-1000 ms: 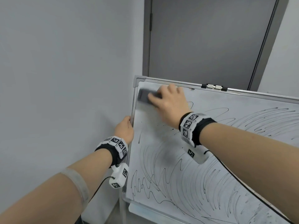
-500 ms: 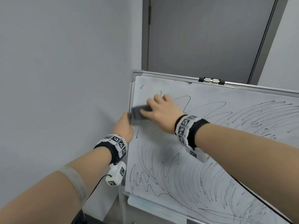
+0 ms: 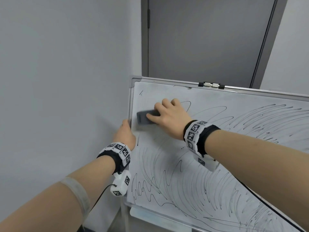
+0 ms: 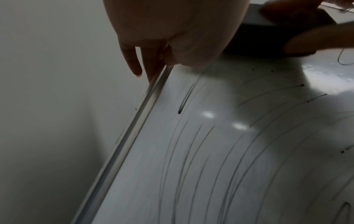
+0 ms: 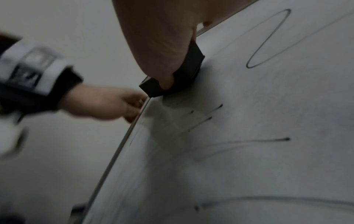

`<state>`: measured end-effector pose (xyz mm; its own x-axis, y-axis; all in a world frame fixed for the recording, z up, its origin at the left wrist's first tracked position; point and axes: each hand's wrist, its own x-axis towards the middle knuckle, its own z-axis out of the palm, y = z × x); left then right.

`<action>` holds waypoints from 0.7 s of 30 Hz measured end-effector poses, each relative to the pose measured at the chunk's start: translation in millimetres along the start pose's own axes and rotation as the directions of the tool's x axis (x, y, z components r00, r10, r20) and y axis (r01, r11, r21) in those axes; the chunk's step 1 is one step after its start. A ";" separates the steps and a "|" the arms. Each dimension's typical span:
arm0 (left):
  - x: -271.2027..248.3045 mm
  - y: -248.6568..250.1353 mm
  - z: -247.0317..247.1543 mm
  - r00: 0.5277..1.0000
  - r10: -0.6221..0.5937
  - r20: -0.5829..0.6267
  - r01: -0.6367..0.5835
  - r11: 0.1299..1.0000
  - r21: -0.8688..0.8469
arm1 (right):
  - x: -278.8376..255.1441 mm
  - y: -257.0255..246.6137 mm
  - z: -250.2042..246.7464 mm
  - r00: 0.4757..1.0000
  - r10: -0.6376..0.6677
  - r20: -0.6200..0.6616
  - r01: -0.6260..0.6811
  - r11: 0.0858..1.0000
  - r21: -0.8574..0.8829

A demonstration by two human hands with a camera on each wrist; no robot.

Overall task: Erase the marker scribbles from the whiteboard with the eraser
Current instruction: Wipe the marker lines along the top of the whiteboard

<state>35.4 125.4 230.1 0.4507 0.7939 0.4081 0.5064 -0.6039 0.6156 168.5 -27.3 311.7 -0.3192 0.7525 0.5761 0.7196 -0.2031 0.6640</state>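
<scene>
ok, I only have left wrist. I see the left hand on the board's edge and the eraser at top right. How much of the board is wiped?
Observer: Only the top left part of the whiteboard. In the head view, scribbles cover the rest.
Operator: Any marks in that corner?
Observer: One short tick near the top left corner.
Operator: How does the right hand hold the eraser?
Observer: The right hand grips the eraser. The right wrist view shows the thumb pressed on its side.

grey door shut (behind board) | pale wall left | metal clip on top frame
</scene>
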 end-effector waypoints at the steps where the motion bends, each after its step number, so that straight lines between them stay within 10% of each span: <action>1: -0.2 -0.3 -0.2 1.000 -0.003 0.000 0.003 1.000 0.000 | 6.8 7.0 -2.6 0.992 0.120 -0.031 -0.119 0.993 0.018; 4: -2.1 0.3 0.9 1.000 -0.013 -0.008 0.013 1.000 0.008 | 22.9 23.1 -15.1 0.896 0.431 -0.106 -0.423 0.902 0.084; 9: -0.1 -0.9 0.6 1.000 -0.011 -0.007 0.011 1.000 -0.019 | -1.1 -0.4 3.8 0.992 -0.111 0.058 0.109 0.994 0.034; 14: -3.4 -1.3 1.0 0.999 -0.014 -0.037 0.013 1.000 -0.011 | 47.3 14.3 -15.9 0.925 0.375 -0.067 -0.370 0.926 0.078; 19: -3.2 -1.6 -2.2 0.999 -0.009 -0.046 0.009 1.000 -0.005 | 46.0 -2.1 -10.0 0.994 -0.099 0.038 0.098 0.995 0.012; 21: -3.1 0.0 -1.6 1.000 -0.003 -0.029 0.002 1.000 -0.029 | 52.6 4.5 -17.2 0.998 0.027 0.051 -0.027 1.000 -0.008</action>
<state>32.9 123.0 229.8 0.4282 0.7972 0.4256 0.4853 -0.6001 0.6359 144.4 0.6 353.1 -0.2679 0.7777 0.5688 0.7231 -0.2278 0.6521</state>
